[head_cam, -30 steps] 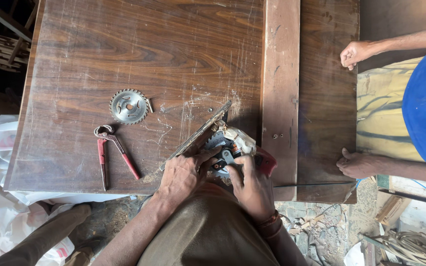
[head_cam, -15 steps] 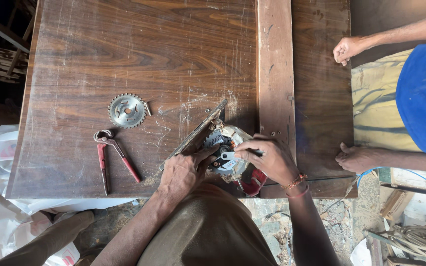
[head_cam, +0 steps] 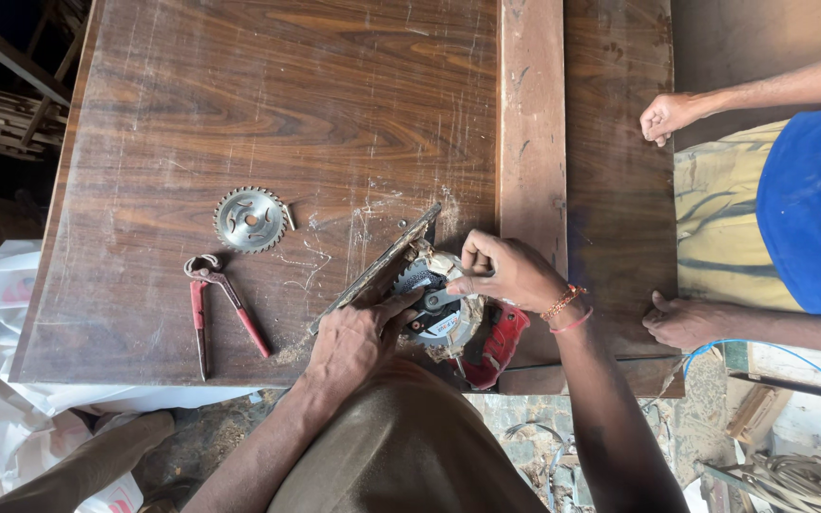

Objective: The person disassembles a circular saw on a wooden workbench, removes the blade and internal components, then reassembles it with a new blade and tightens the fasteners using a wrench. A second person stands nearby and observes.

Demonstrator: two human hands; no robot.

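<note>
surface: dark wooden panel (head_cam: pixel 268 114) with scratched veneer, sawdust scattered near its front edge; a reddish wooden plank (head_cam: pixel 531 123) lies on it, running front to back.
tool: circular saw (head_cam: pixel 434 304) tipped on its side at the front edge of the panel, base plate angled up to the left, red housing toward the person.
left hand (head_cam: pixel 353 342): grips the saw from the near side, thumb and fingers pressed against the blade guard.
right hand (head_cam: pixel 505 271): fingers curled and pinched at the hub area of the saw; what they pinch is too small to tell.
position: saw lies between both hands, touching each, just left of the plank.
loose blade (head_cam: pixel 250 219): toothed disc flat on the panel, well left of the saw.
pincers (head_cam: pixel 220 309): red-handled, flat, just below the loose blade.
co-worker: second person in blue at the right; upper hand (head_cam: pixel 665 116) clenched at the panel edge, lower hand (head_cam: pixel 684 323) resting on the panel's right corner.
</note>
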